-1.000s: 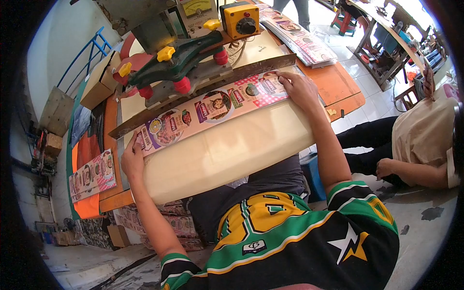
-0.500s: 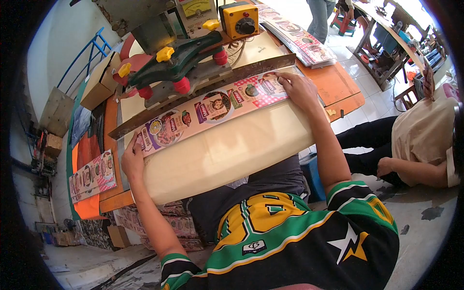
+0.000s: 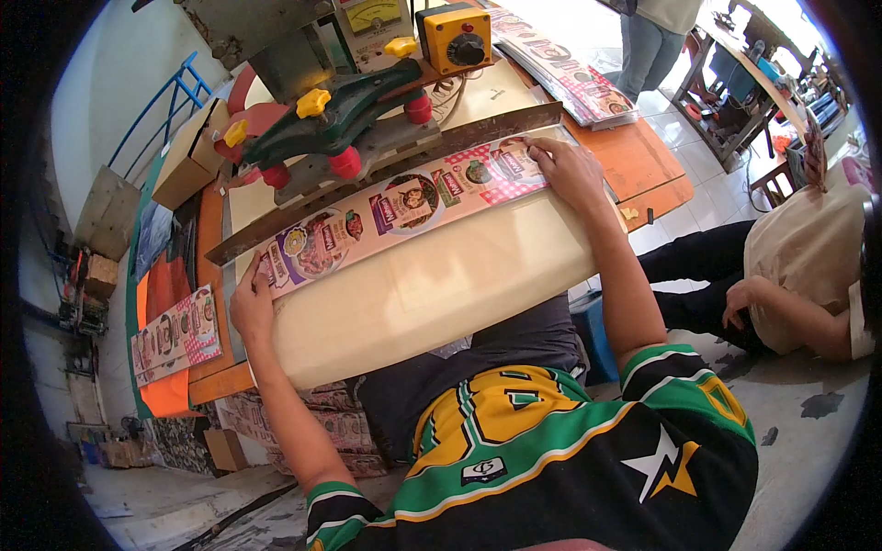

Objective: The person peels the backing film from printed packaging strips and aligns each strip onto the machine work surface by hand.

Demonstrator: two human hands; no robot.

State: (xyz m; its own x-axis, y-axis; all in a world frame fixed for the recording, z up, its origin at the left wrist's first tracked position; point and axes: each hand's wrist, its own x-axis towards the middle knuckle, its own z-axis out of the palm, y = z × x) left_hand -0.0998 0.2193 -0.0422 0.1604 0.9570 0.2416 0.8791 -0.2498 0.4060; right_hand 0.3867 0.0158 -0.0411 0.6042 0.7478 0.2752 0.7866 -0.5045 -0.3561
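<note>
A long pink printed strip with food pictures lies along the metal bar of a press. At its left end my left hand grips the edge, the thumb over the print. My right hand pinches the strip's right end between thumb and fingers. Below the strip a wide cream-coloured sheet curves down over the table's front edge toward my lap. The press has yellow knobs and red caps, and its head stands above the strip, just behind the bar.
A stack of printed sheets lies at the back right of the orange table. More printed strips are at the left, near a cardboard box. A seated person is at the right; another person's legs stand behind.
My hands and the strip have stayed in place. The standing person in the background has moved to the right, and the seated person's hand has shifted slightly.
</note>
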